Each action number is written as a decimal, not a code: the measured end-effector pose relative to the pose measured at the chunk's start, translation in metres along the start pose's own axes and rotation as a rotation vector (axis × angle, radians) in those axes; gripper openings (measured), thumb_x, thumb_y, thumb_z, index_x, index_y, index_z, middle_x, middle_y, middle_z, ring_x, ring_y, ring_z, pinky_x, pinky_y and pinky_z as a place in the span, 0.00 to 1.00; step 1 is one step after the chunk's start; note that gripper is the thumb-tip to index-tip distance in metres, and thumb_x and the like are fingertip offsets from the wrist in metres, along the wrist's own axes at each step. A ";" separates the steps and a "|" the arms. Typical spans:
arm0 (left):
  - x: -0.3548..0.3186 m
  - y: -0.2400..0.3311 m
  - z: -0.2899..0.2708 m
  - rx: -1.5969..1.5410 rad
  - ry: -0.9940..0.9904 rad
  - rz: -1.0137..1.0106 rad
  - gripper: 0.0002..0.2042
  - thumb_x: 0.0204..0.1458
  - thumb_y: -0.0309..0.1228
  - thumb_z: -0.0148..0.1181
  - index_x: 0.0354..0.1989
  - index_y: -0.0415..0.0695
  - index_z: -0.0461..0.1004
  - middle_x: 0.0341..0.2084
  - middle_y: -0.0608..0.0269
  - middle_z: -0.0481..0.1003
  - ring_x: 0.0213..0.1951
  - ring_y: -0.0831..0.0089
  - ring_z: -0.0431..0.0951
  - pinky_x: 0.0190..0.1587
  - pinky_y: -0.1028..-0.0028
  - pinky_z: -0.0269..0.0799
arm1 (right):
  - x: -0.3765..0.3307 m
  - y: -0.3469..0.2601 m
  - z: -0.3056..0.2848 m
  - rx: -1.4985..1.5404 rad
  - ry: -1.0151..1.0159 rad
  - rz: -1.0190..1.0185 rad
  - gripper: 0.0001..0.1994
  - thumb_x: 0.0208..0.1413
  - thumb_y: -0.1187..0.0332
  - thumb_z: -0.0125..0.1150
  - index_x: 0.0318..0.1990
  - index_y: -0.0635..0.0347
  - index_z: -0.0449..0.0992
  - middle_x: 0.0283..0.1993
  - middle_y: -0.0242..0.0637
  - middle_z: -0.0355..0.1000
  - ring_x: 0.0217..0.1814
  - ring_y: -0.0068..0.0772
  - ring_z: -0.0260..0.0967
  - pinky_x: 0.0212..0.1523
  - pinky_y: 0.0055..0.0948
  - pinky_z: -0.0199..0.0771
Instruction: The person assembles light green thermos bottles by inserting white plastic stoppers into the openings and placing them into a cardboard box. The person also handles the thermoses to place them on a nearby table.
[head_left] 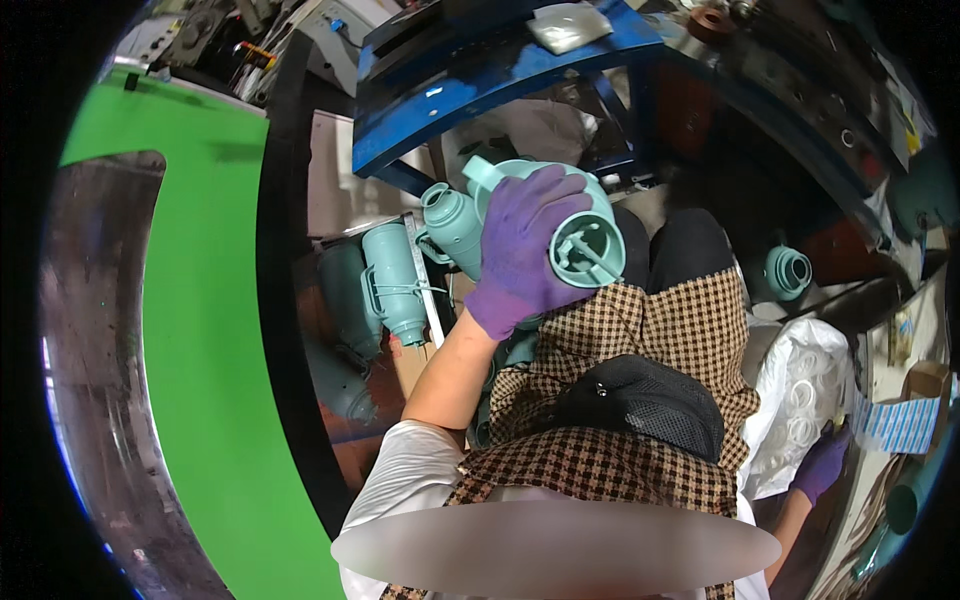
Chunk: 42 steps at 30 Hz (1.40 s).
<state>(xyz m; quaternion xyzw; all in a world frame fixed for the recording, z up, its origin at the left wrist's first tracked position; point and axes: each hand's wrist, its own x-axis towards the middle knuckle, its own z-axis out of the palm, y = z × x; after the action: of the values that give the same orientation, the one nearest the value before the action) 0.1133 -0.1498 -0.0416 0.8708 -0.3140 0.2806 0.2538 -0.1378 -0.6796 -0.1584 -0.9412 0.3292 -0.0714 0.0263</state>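
— Two gloved hands showed?
— Yes, both in purple. The left hand gripped a teal plastic jug above the lap, open mouth facing up.
— And the other?
— The right hand reached into a white bag of rings; its grip was unclear. More teal jugs lay left.

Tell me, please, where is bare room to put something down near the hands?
The green floor strip left of the black edge looks bare. Crowded: the box of teal jugs beside the left hand, which holds a teal jug, and the white bag of rings by the right hand.
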 end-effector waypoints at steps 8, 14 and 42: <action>0.016 0.021 0.017 -0.011 -0.051 0.038 0.34 0.29 0.43 0.79 0.50 0.49 0.75 0.50 0.63 0.77 0.56 0.58 0.75 0.57 0.55 0.67 | 0.050 -0.294 -0.129 0.418 -0.044 -1.330 0.23 0.56 0.69 0.63 0.59 0.59 0.68 0.49 0.42 0.75 0.47 0.45 0.76 0.45 0.40 0.77; 0.026 0.044 0.029 0.062 -0.054 -0.020 0.30 0.31 0.41 0.77 0.49 0.49 0.77 0.49 0.62 0.79 0.55 0.59 0.77 0.62 0.53 0.67 | 0.041 -0.366 -0.104 0.040 0.122 -1.310 0.15 0.58 0.66 0.58 0.52 0.55 0.69 0.35 0.35 0.72 0.35 0.33 0.77 0.33 0.35 0.79; -0.044 0.040 0.026 0.001 0.188 -0.367 0.33 0.41 0.35 0.75 0.57 0.37 0.73 0.52 0.52 0.76 0.57 0.52 0.73 0.66 0.55 0.61 | -0.013 -0.290 -0.082 1.402 -1.544 -0.587 0.31 0.66 0.55 0.56 0.72 0.55 0.53 0.55 0.45 0.75 0.59 0.41 0.72 0.58 0.41 0.75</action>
<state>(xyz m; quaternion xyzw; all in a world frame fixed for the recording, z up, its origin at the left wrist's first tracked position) 0.0658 -0.1752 -0.0781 0.8834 -0.1250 0.3100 0.3284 0.0182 -0.4445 -0.0507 -0.5496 -0.1286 0.3648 0.7405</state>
